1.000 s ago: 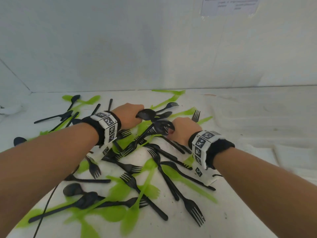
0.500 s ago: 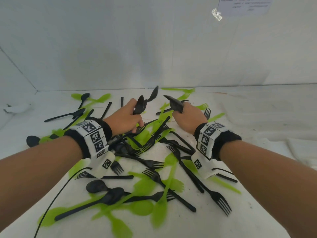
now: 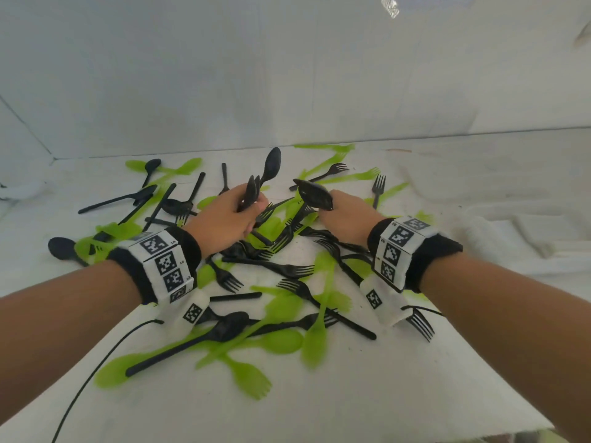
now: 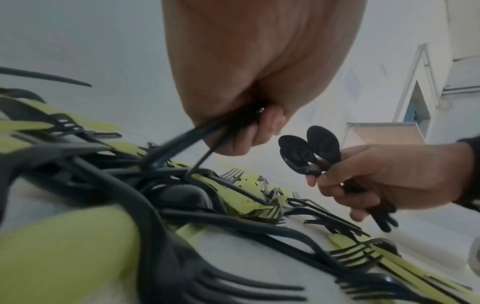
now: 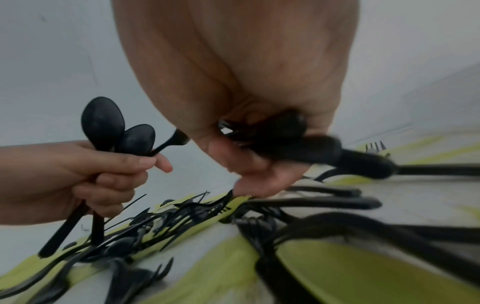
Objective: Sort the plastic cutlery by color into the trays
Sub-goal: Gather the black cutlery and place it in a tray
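above the scattered pile, centre of a white table (image 3: 415, 394):

- left hand (image 3: 224, 219): fingers curled tight round a bundle of black spoons (image 3: 256, 187); bowls stand upward above the fist, one spoon reaching higher than the rest; handles run down through the palm and stick out below it, seen from the right wrist view (image 5: 101, 127). hand raised off the table.
- right hand (image 3: 345, 219): fingers curled round a second bundle of black spoons (image 3: 313, 195); bowls project from the thumb side toward the left hand, lying near level. left wrist view shows at least two bowls (image 4: 309, 152) above the closed fingers, handle ends below them. fingertips low, just over the pile; contact with it cannot be told.
- the two hands: near each other, apart.
- cutlery pile (image 3: 287, 273): black forks and spoons crossed over green forks and spoons, loose on the table beneath and around both hands.
- single black spoon (image 3: 62, 247): far left, beside a green piece.
- black cable (image 3: 80, 388): trails from the left wrist band across the table.
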The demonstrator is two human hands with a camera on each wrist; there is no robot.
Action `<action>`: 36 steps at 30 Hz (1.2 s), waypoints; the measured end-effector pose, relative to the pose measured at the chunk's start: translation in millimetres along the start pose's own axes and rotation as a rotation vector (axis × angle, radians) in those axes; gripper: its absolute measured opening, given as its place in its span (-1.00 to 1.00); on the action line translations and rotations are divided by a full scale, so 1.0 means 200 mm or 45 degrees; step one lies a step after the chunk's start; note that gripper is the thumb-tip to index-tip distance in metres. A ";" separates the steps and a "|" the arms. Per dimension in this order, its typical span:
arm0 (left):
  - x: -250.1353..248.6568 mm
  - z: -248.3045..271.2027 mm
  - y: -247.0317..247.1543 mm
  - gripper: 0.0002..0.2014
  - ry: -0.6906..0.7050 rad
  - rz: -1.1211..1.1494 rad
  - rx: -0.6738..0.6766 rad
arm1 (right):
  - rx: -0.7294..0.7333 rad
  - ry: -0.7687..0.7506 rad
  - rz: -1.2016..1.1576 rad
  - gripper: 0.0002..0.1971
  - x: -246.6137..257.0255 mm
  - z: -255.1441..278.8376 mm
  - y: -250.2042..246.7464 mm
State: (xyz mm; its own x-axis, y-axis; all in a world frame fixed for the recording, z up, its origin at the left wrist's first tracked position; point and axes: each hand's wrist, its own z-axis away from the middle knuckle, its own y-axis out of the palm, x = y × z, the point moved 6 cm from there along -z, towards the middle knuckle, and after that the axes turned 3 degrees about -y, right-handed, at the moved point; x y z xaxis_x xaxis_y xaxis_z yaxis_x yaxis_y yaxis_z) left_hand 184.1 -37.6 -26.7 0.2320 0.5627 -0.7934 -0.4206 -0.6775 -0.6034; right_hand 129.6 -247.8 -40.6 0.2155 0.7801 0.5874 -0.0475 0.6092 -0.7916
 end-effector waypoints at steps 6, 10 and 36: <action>0.05 0.11 -0.01 -0.66 -0.207 0.221 -0.020 | 0.026 -0.070 -0.204 -0.85 0.06 0.06 0.08; 0.04 0.21 -0.06 -0.78 -0.222 0.230 -0.109 | 0.037 -0.173 -0.172 -0.78 0.14 0.09 0.09; 0.57 1.15 -0.57 -0.79 -0.473 -0.060 -0.601 | 0.456 -0.890 0.615 -0.82 0.90 0.48 0.75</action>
State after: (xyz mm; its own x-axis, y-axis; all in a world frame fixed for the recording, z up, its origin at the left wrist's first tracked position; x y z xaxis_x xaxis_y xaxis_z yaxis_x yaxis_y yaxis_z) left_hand 57.3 211.5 -30.2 -0.1171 0.6674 -0.7355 0.0376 -0.7370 -0.6748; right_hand 67.3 -3.4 -37.5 -0.5391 0.7987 0.2673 -0.3028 0.1123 -0.9464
